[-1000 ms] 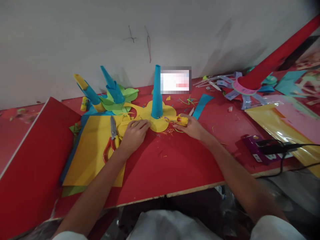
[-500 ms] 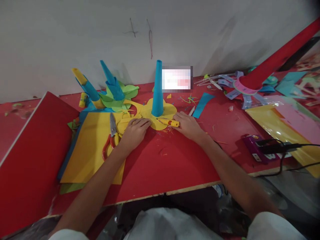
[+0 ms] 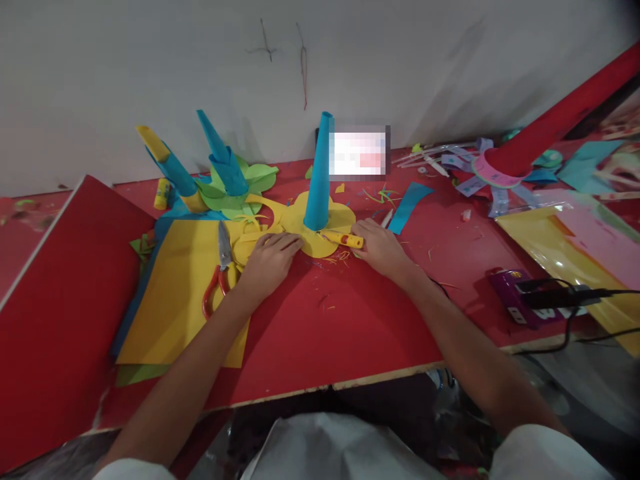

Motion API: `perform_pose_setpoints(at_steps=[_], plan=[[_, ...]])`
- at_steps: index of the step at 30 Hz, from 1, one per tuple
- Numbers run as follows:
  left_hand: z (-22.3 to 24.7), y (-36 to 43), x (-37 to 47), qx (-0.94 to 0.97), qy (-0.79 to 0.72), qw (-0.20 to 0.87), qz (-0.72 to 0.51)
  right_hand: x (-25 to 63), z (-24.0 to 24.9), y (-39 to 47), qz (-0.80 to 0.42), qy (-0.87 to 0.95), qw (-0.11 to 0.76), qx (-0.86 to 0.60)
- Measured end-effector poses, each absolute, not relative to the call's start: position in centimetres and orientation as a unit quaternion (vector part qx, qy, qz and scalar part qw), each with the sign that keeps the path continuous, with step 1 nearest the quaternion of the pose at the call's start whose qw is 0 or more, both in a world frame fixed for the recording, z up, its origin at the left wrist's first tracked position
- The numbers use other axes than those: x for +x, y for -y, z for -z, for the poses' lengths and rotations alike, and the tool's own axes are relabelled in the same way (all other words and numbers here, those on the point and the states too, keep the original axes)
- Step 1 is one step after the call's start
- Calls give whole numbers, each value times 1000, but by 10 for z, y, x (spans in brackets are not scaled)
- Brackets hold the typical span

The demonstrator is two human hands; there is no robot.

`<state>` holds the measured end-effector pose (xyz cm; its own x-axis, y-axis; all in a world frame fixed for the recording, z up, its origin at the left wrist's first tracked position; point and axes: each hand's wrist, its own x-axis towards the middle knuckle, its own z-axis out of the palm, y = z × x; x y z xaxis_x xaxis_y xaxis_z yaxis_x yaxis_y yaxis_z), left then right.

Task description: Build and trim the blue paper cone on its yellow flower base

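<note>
Blue paper cone (image 3: 318, 183), one, landmark: standing nearly upright on a yellow paper flower (image 3: 321, 247), which spreads around its foot on the red table (image 3: 320, 347).
Right hand (image 3: 381, 250), right of the cone and nearer the wearer: fingers closed round a yellow tool (image 3: 351, 240), its tip pointing to the cone's foot.
Left hand (image 3: 273, 261), left of the cone and nearer the wearer: palm down, fingers side by side, at the flower's left edge; whether it grips anything underneath, cannot tell.
Red-handled scissors (image 3: 225, 250), left of the cone, beyond the left hand, on a yellow sheet (image 3: 170, 300).
Blue paper strip (image 3: 410, 208), right of the cone, flat.
Green paper petals (image 3: 263, 179), left of the cone and farther back.
</note>
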<state>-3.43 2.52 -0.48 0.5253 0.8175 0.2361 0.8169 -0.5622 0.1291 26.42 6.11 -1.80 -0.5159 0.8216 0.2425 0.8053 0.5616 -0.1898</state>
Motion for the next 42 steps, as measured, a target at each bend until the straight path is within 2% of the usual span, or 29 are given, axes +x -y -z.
perform_pose_setpoints(at_steps=[34,37,42], plan=[[5,-28,-34,871,-470,12,-142,255,3,-56,-62,837,150,-522],[1,-28,-39,833,-521,20,-183,259,5,-55,-60,821,172,-542],[-7,-31,-63,706,-679,-60,-191,272,9,-52,-20,811,237,-534]])
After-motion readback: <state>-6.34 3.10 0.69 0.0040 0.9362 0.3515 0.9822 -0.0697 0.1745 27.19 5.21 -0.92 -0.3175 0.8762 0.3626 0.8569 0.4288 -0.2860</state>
